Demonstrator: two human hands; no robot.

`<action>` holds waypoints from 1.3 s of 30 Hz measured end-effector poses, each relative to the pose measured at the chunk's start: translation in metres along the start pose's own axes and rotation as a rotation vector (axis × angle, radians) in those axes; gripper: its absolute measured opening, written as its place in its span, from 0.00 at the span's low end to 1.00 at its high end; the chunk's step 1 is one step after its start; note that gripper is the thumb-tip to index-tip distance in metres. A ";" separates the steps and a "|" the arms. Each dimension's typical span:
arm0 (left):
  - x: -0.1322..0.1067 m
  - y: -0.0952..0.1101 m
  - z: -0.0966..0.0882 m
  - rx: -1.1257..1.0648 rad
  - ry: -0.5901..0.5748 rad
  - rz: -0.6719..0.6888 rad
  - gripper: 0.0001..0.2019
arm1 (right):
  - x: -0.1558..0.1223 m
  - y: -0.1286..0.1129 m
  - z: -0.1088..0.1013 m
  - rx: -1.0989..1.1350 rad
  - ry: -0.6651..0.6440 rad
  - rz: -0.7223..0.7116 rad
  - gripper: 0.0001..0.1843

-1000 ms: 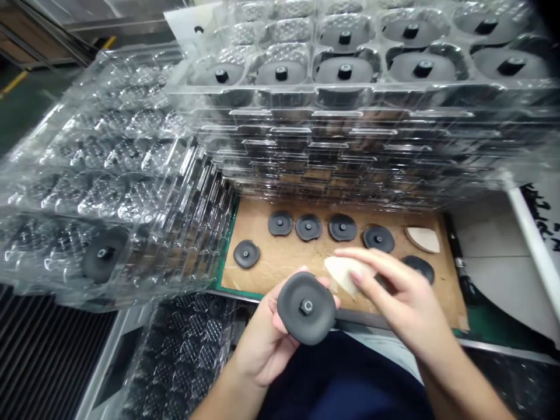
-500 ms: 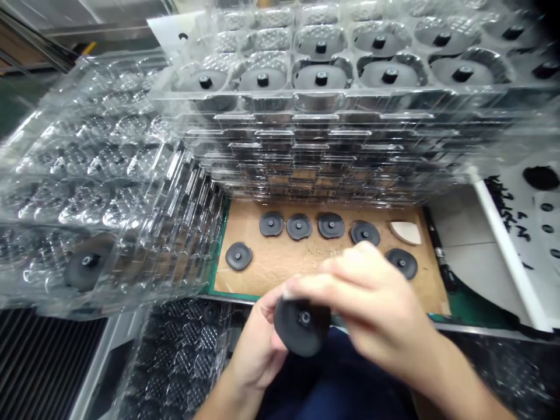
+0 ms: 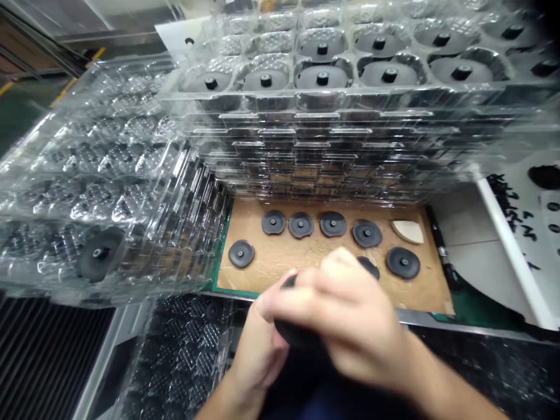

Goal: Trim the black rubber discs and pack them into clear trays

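Note:
My left hand (image 3: 256,347) is closed on the edge of a black round disc (image 3: 297,336) held low in front of my body. My right hand (image 3: 356,318) lies over that disc with its fingers curled together, covering most of it. Whether anything small is pinched in those right fingers is hidden and blurred. On the brown board (image 3: 271,277) beyond my hands lie several like discs, each with a short central stub, among them a disc (image 3: 403,262) at the right and another disc (image 3: 241,254) at the left. A disc (image 3: 368,267) is partly hidden by my right hand.
Behind the board rises a stack of clear plastic trays (image 3: 306,122) with discs in its top pockets. Another clear tray stack (image 3: 100,192) stands at the left. A pale wedge-shaped piece (image 3: 408,231) sits on the board near a white bin wall (image 3: 511,245).
My right hand has moved down and left over the disc, which was plainly visible before. A disc on the board beside my right hand has come into view.

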State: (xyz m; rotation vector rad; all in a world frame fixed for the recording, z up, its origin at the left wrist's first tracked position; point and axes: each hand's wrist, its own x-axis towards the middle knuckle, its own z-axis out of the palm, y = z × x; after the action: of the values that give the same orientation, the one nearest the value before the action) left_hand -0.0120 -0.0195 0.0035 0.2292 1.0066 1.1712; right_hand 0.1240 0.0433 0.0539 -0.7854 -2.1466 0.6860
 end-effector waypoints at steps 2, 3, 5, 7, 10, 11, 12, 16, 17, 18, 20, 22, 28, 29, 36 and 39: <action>0.000 0.001 -0.002 -0.028 0.039 0.053 0.32 | -0.009 0.021 0.008 -0.012 0.036 0.268 0.14; 0.000 0.002 -0.003 -0.055 0.052 0.073 0.32 | -0.017 0.032 0.015 -0.031 0.033 0.392 0.13; 0.000 0.004 -0.004 -0.108 0.058 0.093 0.31 | -0.037 0.051 0.032 -0.047 -0.016 0.520 0.12; 0.001 0.007 -0.005 -0.132 0.052 0.092 0.31 | -0.060 0.062 0.051 -0.024 -0.077 0.515 0.11; 0.001 0.008 -0.005 -0.131 0.051 0.069 0.34 | -0.080 0.062 0.065 0.005 -0.094 0.526 0.09; 0.001 0.008 -0.005 -0.128 0.050 0.065 0.34 | -0.079 0.059 0.062 0.009 -0.076 0.544 0.10; 0.001 0.008 -0.005 -0.123 0.045 0.065 0.35 | -0.074 0.054 0.057 0.007 -0.046 0.569 0.10; 0.000 0.004 -0.003 -0.125 -0.006 0.070 0.31 | -0.035 0.018 0.024 -0.003 0.239 0.556 0.14; 0.000 0.003 -0.003 -0.128 -0.014 0.057 0.30 | -0.026 0.007 0.018 0.014 0.269 0.459 0.13; 0.000 0.003 -0.003 -0.130 -0.015 0.038 0.28 | -0.019 -0.002 0.014 0.022 0.251 0.344 0.13; 0.001 0.002 -0.004 -0.122 0.005 0.009 0.26 | -0.014 -0.015 0.012 0.057 0.123 0.189 0.13; 0.003 0.002 -0.003 -0.119 0.041 -0.002 0.25 | -0.014 -0.019 0.012 0.097 -0.048 0.188 0.12; 0.004 0.003 0.009 -0.141 -0.053 -0.084 0.17 | -0.009 -0.011 0.013 -0.015 0.077 0.164 0.13; 0.004 0.004 0.009 -0.148 -0.089 -0.081 0.17 | -0.010 -0.011 0.011 0.029 0.062 0.140 0.12; 0.008 0.007 -0.002 -0.146 -0.166 -0.080 0.26 | -0.026 -0.007 -0.015 -0.124 -0.052 0.266 0.11; 0.009 0.008 0.002 -0.166 -0.173 -0.046 0.27 | -0.015 0.006 -0.011 -0.125 0.007 0.116 0.15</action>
State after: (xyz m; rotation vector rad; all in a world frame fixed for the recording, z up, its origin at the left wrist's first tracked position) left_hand -0.0156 -0.0084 0.0048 0.1717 0.7555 1.1658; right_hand 0.1425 0.0391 0.0494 -0.9837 -2.1671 0.6115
